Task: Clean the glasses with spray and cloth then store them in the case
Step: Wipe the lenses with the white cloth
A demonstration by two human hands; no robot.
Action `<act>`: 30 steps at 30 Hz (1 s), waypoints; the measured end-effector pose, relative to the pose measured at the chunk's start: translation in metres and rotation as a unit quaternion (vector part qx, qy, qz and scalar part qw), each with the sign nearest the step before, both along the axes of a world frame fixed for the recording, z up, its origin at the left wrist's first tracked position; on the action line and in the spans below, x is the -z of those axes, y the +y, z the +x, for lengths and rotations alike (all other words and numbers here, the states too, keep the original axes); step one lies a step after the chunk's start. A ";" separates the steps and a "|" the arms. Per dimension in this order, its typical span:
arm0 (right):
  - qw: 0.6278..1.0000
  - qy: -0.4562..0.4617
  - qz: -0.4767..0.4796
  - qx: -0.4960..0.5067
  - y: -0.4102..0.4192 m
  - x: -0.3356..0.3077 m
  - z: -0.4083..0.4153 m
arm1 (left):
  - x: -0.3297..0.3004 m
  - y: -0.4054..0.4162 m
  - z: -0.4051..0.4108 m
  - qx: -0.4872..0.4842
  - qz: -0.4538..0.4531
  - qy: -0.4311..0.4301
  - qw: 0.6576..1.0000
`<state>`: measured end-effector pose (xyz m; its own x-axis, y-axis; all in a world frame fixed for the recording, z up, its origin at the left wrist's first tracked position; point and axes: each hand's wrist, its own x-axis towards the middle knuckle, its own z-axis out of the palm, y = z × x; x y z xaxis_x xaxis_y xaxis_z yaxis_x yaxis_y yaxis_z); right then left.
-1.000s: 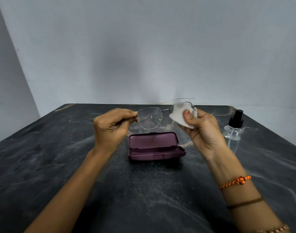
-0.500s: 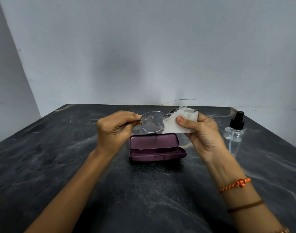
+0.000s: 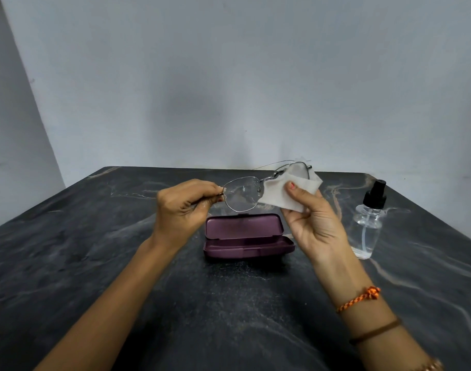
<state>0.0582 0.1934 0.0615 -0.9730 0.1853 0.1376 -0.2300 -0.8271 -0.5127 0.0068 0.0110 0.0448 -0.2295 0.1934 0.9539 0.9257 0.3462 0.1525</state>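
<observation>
Thin metal-framed glasses [image 3: 242,194] hang in the air above the table, tilted up toward the right. My left hand [image 3: 185,207] pinches their left hinge. My right hand [image 3: 313,220] holds a white cloth [image 3: 280,192] with the thumb pressed on it. The cloth lies against the right lens and partly hides it. Below the glasses a purple case [image 3: 245,235] lies open on the table, and nothing is in it. A clear spray bottle [image 3: 368,223] with a black pump top stands to the right of my right hand.
The dark marbled table [image 3: 95,263] reaches back to a pale wall. Its far edge runs just behind the glasses, and its right edge passes close behind the bottle.
The cloth went from bunched over the right lens to spread flat under it. The right side of the glasses rose. Both hands shifted slightly.
</observation>
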 end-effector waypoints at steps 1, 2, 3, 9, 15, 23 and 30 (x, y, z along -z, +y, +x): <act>1.000 0.010 0.011 0.003 -0.001 0.000 0.001 | 0.000 0.000 0.000 0.001 -0.005 0.000 1.000; 0.999 0.019 0.026 0.009 -0.002 -0.001 0.001 | 0.000 0.000 0.001 0.001 -0.010 0.001 1.000; 0.998 0.027 0.045 0.018 -0.003 -0.001 0.002 | 0.001 0.001 0.001 0.001 -0.012 0.002 1.000; 0.983 0.040 0.160 0.087 0.000 -0.002 0.004 | 0.002 0.004 0.004 -0.008 -0.024 0.011 1.000; 0.954 -0.005 0.265 0.137 0.014 -0.004 0.005 | 0.001 0.006 0.007 -0.007 -0.006 0.001 1.000; 0.997 -0.059 0.038 0.025 0.011 -0.003 -0.001 | 0.000 0.002 0.004 -0.004 -0.005 -0.009 1.000; 0.989 -0.019 0.141 0.031 0.005 0.001 -0.001 | 0.002 0.004 0.005 -0.009 -0.024 -0.008 1.000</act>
